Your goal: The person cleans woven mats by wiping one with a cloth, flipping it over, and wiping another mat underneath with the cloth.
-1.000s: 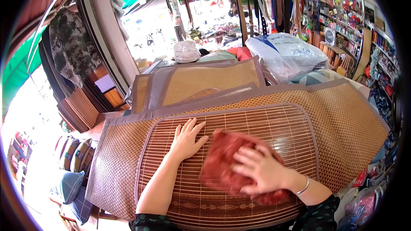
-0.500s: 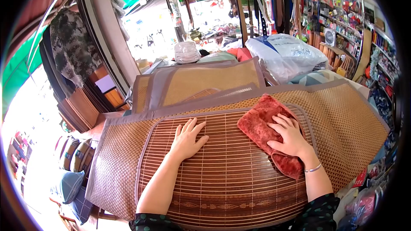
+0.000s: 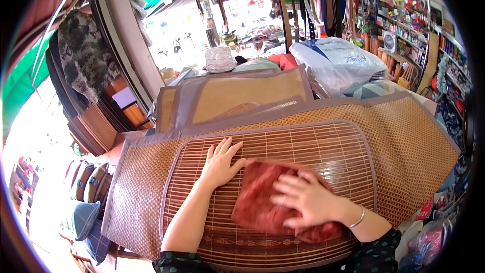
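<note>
A brown slatted bamboo mat (image 3: pixel 303 141) with a grey fabric edge lies in front of me, its surface shiny at the right. My left hand (image 3: pixel 220 164) rests palm down on its left part, fingers stretched and spread, holding nothing. Over the mat's lower right, my right hand (image 3: pixel 308 199) presses on a folded red plush cloth (image 3: pixel 260 192), keeping it under palm and fingers. Both cloth and hand are blurred by motion. A silver bracelet is on my right wrist. The underside of the cloth is hidden.
A larger woven mat (image 3: pixel 411 141) lies beneath the slatted one. More mats (image 3: pixel 252 88) lie behind it, with a plastic-wrapped bundle (image 3: pixel 338 63) at the back right. Cushions (image 3: pixel 83 217) stand at the left, stocked shelves (image 3: pixel 404 35) at the right, and belts hang overhead.
My right hand has slid the red cloth left and toward me across the slatted mat, uncovering its upper right corner. My left hand has stayed in place.
</note>
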